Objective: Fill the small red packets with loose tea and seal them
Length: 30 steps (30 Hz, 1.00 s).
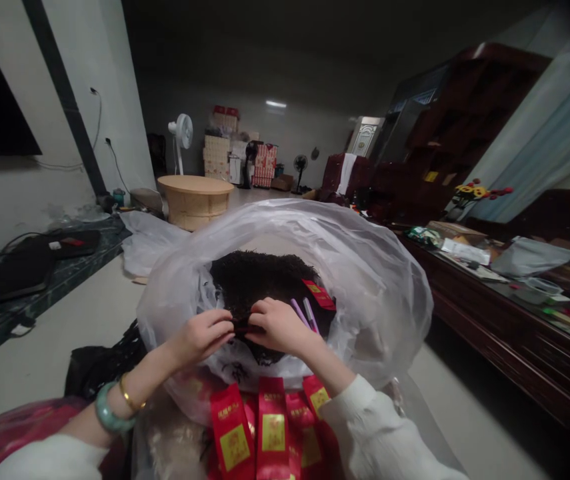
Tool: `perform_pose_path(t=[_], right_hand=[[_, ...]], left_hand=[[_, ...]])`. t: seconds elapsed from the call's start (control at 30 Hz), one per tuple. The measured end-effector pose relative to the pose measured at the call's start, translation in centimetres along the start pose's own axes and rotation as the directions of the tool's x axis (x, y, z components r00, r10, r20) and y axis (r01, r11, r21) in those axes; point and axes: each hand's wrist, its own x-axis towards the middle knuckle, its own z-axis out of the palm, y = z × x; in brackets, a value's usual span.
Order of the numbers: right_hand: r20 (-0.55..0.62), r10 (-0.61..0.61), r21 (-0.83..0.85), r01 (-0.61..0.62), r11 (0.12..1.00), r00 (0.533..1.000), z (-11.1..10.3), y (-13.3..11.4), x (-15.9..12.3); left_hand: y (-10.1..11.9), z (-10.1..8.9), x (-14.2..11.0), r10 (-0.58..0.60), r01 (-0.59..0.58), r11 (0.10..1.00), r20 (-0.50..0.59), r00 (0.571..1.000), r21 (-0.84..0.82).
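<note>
At a translucent white plastic bag's (385, 287) mouth, the left hand (209, 335) curled its fingers narrow, wiry black strands (265, 270) heaped beyond. Slim red yellow-labelled packets (271, 400) lay below. The right hand (279, 325) curled likewise; from afar I couldn't tell whether either gripped anything. Right of it were two purple pens (299, 313) and another red packet (321, 295).

Single head-worn view, facing forward and down, close above plastic bag (389, 300).
</note>
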Motion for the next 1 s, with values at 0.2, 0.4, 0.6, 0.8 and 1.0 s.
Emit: perform_pose_path(t=[0.2, 0.4, 0.6, 0.8, 1.0], right_hand=[[-0.056, 0.143, 0.257, -0.124, 0.958, 0.988, -0.7, 1.2, 1.7], [-0.050, 0.459, 0.440, -0.393, 0.807, 0.887, 1.2, 5.3, 0.0], [0.185, 0.410, 0.279, -0.448, 0.849, 0.893, 4.9, 6.0, -1.1], [0.248, 0.383, 0.137, -0.423, 0.896, 0.890, 4.9, 4.8, 1.3], [0.230, 0.401, 0.145, -0.438, 0.887, 0.887, 4.5, 5.7, 1.4]], left_hand=[[-1.5, 0.7, 2.1, -0.133, 0.137, 0.990, 0.144, 0.981, -0.024], [-2.6, 0.8, 2.1, -0.225, 0.239, 0.965, 0.124, 0.966, -0.112], [-2.6, 0.6, 2.1, -0.200, 0.218, 0.974, 0.210, 0.957, -0.063], [-2.0, -0.2, 2.4, -0.237, 0.257, 0.965, 0.237, 0.942, -0.053], [-2.1, -0.8, 2.2, -0.249, 0.269, 0.955, 0.159, 0.956, -0.123]])
